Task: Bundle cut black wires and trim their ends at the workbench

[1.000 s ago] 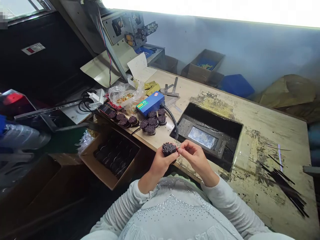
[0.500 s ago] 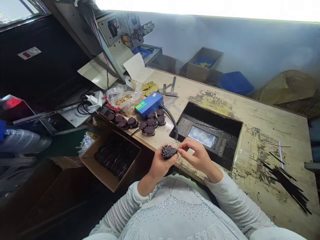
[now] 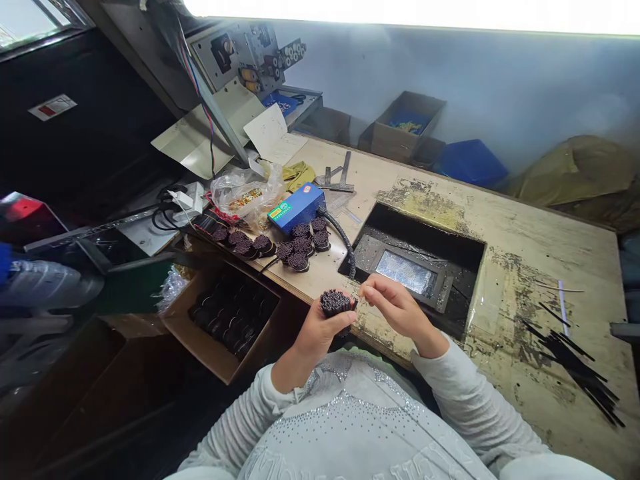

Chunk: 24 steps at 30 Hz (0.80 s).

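Observation:
My left hand (image 3: pixel 314 333) is wrapped around a bundle of thin black rods (image 3: pixel 335 303), their dark ends facing up in a tight round cluster. Just right of the bundle, my right hand (image 3: pixel 397 310) has its thumb and forefinger pinched together, a small gap away from the rods. Whatever those fingertips hold, if anything, is too small to make out. Several similar banded bundles (image 3: pixel 300 247) stand on the table beyond my left hand, by a blue box (image 3: pixel 297 208) with a black corrugated hose (image 3: pixel 343 233).
Loose black strips (image 3: pixel 575 367) lie at the table's right. A recess with a framed panel (image 3: pixel 407 272) opens in the tabletop (image 3: pixel 510 320). Below left, a cardboard box (image 3: pixel 185 325) holds many dark bundles. A plastic bag (image 3: pixel 247 193) and a metal square (image 3: pixel 345 177) lie farther back.
My right hand's fingertips have drawn slightly away from the bundle, to the right and up. The bundle has tilted a little in my left hand, showing more of its side.

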Available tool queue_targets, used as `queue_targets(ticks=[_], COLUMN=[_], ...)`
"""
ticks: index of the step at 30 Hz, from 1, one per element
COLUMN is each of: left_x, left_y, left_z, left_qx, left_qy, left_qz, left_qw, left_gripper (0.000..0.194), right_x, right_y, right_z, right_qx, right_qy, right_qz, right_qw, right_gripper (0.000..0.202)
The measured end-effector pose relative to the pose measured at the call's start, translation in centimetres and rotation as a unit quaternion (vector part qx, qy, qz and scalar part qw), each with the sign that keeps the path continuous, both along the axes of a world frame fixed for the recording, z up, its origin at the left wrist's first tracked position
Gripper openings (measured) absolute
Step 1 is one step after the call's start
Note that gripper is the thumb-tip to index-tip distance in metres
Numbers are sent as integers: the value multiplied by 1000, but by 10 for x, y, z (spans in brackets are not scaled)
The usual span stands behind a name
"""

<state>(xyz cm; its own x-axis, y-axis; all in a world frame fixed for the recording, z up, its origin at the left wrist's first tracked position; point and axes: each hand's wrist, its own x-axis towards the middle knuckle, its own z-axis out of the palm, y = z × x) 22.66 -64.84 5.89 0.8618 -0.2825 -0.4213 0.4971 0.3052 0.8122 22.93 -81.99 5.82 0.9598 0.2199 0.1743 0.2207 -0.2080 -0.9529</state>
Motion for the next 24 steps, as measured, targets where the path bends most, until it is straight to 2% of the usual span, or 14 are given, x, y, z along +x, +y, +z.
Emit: queue_targets(ticks=[7, 16, 24], left_x=[-1, 0, 2], left_y=[2, 4, 5], left_z=[9, 8, 12], left_qx=[-5, -6, 4], left_qy=[36, 38, 51], left_qz=[7, -24, -35], left_qw=[999, 999, 998], left_gripper=[27, 25, 25], right_x=[0, 5, 10], right_y=[-5, -10, -15], right_z=[13, 19, 17], right_qx=[-24, -61, -132], right_qy=[-76, -131, -204], right_qz=[51, 85, 107], right_qw=[996, 986, 964], right_gripper=[14, 12, 8])
